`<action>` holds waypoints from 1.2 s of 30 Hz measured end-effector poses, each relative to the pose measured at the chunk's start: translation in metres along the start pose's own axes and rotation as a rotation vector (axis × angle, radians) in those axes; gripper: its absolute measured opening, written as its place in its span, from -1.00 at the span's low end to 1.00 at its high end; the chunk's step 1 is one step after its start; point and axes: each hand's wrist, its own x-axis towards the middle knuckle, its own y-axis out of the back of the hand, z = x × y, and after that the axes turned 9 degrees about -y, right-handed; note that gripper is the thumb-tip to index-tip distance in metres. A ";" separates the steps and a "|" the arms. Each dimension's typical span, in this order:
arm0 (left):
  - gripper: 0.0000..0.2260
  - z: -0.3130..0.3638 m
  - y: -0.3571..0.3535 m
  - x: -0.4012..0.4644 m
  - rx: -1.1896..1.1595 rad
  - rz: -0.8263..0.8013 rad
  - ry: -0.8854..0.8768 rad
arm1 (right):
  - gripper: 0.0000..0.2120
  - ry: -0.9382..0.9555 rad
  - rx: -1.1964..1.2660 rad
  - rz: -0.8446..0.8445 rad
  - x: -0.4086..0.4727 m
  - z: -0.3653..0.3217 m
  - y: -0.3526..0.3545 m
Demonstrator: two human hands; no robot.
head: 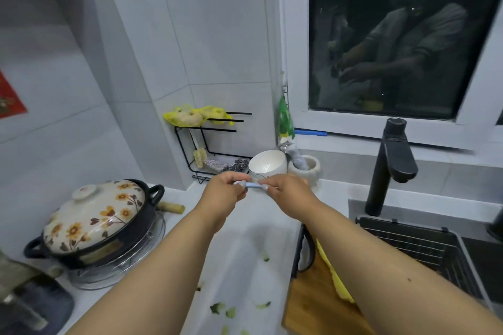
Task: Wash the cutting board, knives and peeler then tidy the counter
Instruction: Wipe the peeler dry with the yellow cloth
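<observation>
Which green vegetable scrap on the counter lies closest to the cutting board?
The lone scrap farthest up the counter, just left of the cutting board; the others lie lower.

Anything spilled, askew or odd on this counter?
Yes: green vegetable scraps lie scattered on the white counter near the front edge. The wooden cutting board sits at the sink's edge. Both hands, left hand and right hand, hold a small blue-handled tool.

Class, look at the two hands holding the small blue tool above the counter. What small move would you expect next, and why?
Probably carry the blue tool, likely the peeler, right to the sink for rinsing. The left hand and the right hand pinch it over the counter, away from the black tap. Green scraps lie on the counter, and the wooden cutting board rests at the sink's edge.
</observation>
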 end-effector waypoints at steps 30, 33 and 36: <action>-0.94 -0.028 0.009 0.188 0.017 0.136 0.023 | -0.87 -0.282 0.522 0.268 0.165 -0.028 -0.067; -0.94 -0.030 0.008 0.200 0.015 0.137 0.017 | -0.86 -0.301 0.546 0.284 0.176 -0.028 -0.071; -0.93 -0.034 0.010 0.209 0.029 0.155 0.009 | -0.83 -0.291 0.553 0.278 0.185 -0.030 -0.074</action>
